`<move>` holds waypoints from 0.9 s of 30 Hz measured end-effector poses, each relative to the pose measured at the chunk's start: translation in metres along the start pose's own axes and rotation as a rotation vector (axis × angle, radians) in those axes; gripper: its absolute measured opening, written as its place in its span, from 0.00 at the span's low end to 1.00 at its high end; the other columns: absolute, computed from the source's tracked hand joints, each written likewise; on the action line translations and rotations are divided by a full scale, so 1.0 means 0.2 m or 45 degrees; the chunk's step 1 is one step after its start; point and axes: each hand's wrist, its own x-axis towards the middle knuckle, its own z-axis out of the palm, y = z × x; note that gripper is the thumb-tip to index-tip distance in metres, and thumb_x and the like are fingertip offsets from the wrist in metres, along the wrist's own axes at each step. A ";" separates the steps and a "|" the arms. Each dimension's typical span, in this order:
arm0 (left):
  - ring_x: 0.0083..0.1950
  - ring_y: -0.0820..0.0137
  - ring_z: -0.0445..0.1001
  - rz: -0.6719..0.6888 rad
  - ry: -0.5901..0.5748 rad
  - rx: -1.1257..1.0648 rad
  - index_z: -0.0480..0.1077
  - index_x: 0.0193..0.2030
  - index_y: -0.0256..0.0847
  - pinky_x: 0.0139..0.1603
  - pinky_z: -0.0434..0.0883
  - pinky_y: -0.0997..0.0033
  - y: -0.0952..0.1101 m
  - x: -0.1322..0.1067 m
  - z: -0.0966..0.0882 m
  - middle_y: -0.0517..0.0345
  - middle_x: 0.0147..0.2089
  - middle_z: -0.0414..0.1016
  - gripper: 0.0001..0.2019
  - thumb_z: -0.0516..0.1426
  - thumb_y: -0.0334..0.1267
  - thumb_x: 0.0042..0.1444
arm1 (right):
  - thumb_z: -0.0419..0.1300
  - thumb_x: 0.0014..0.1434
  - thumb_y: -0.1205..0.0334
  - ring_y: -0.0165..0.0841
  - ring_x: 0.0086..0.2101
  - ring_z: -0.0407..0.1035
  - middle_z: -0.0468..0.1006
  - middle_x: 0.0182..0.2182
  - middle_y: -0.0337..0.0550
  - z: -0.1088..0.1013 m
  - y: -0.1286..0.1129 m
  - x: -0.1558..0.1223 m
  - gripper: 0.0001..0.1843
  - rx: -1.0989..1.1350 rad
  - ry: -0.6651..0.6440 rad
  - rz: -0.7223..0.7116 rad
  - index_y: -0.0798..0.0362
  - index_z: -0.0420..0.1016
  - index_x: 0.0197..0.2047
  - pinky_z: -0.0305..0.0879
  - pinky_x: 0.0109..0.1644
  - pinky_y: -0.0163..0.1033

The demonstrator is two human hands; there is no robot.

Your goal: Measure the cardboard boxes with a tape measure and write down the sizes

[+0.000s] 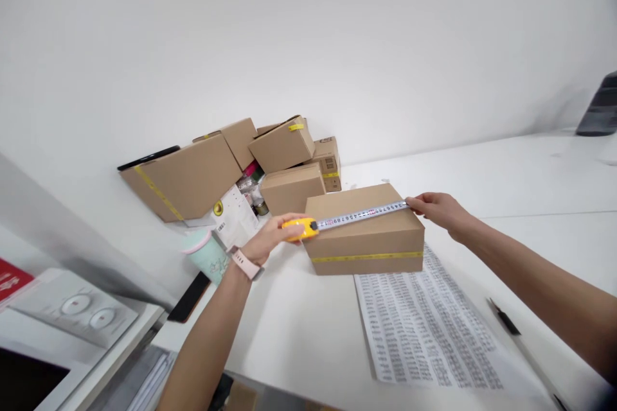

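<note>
A closed cardboard box (361, 247) with yellow tape along its front side stands on the white table. Across its top runs a drawn-out tape measure (359, 216), its blade lying slantwise. My left hand (270, 237) is closed around the yellow case at the box's left corner. At the right edge of the box, my right hand (436, 207) pinches the free end of the blade. Partly beneath the box lies a printed sheet (419, 327) full of rows of small figures.
Several cardboard boxes (187, 173) are stacked at the back left against the wall. A mint cup (207, 253) and a dark phone-like slab (189, 297) sit left of my left arm. On the right lies a thin black-handled tool (506, 318). A dark object (600, 106) stands far right.
</note>
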 end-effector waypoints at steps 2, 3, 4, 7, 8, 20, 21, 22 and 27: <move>0.35 0.64 0.78 -0.092 -0.242 -0.037 0.78 0.51 0.37 0.36 0.75 0.66 0.00 -0.09 0.15 0.47 0.45 0.80 0.25 0.69 0.47 0.48 | 0.61 0.58 0.53 0.40 0.40 0.72 0.80 0.34 0.46 -0.01 -0.08 0.00 0.12 0.105 -0.034 -0.065 0.50 0.72 0.26 0.65 0.42 0.41; 0.33 0.66 0.77 -0.160 -0.376 -0.129 0.77 0.51 0.38 0.33 0.76 0.65 -0.03 -0.13 0.24 0.48 0.43 0.79 0.25 0.69 0.47 0.48 | 0.61 0.58 0.52 0.39 0.41 0.71 0.80 0.35 0.45 0.00 -0.12 0.01 0.12 0.124 -0.054 -0.105 0.50 0.73 0.27 0.65 0.43 0.40; 0.31 0.66 0.77 -0.228 -0.482 -0.255 0.75 0.50 0.39 0.32 0.78 0.63 -0.07 -0.17 0.32 0.51 0.41 0.77 0.25 0.71 0.46 0.46 | 0.62 0.57 0.51 0.39 0.41 0.71 0.80 0.34 0.45 0.01 -0.16 0.01 0.13 0.129 -0.083 -0.144 0.50 0.72 0.28 0.64 0.43 0.40; 0.28 0.64 0.80 -0.305 -0.587 -0.641 0.70 0.48 0.41 0.27 0.79 0.62 -0.22 -0.23 0.56 0.52 0.40 0.75 0.26 0.70 0.48 0.44 | 0.62 0.57 0.48 0.38 0.38 0.70 0.80 0.33 0.44 0.08 -0.24 0.01 0.14 0.107 -0.195 -0.269 0.50 0.71 0.29 0.64 0.41 0.40; 0.26 0.62 0.80 -0.281 -0.535 -0.741 0.69 0.47 0.40 0.25 0.78 0.63 -0.26 -0.24 0.62 0.52 0.40 0.74 0.26 0.69 0.50 0.45 | 0.61 0.59 0.47 0.38 0.38 0.70 0.80 0.34 0.44 0.11 -0.25 0.01 0.15 0.091 -0.202 -0.304 0.50 0.72 0.31 0.65 0.41 0.39; 0.30 0.62 0.79 -0.243 0.077 -0.964 0.70 0.40 0.37 0.37 0.78 0.58 -0.11 0.02 0.83 0.53 0.36 0.74 0.27 0.63 0.60 0.48 | 0.47 0.66 0.57 0.51 0.60 0.62 0.73 0.60 0.54 0.29 -0.15 0.12 0.24 -0.443 -0.151 -0.509 0.53 0.73 0.60 0.56 0.64 0.54; 0.29 0.63 0.79 -0.271 0.109 -0.971 0.69 0.40 0.37 0.36 0.78 0.58 -0.11 0.03 0.84 0.54 0.35 0.73 0.26 0.63 0.60 0.48 | 0.46 0.67 0.56 0.52 0.60 0.61 0.73 0.60 0.55 0.30 -0.15 0.12 0.25 -0.487 -0.154 -0.518 0.53 0.73 0.61 0.56 0.64 0.56; 0.28 0.63 0.79 -0.295 0.141 -0.974 0.69 0.39 0.38 0.36 0.78 0.58 -0.11 0.04 0.85 0.55 0.35 0.73 0.26 0.63 0.60 0.48 | 0.45 0.67 0.56 0.53 0.61 0.60 0.72 0.61 0.55 0.30 -0.15 0.12 0.26 -0.527 -0.159 -0.526 0.53 0.72 0.62 0.56 0.64 0.57; 0.29 0.62 0.80 -0.295 0.126 -0.953 0.68 0.40 0.39 0.35 0.78 0.59 -0.15 0.03 0.86 0.56 0.35 0.73 0.28 0.64 0.62 0.46 | 0.40 0.69 0.50 0.57 0.61 0.57 0.69 0.64 0.54 0.31 -0.17 0.13 0.30 -0.691 -0.194 -0.560 0.47 0.66 0.68 0.54 0.61 0.68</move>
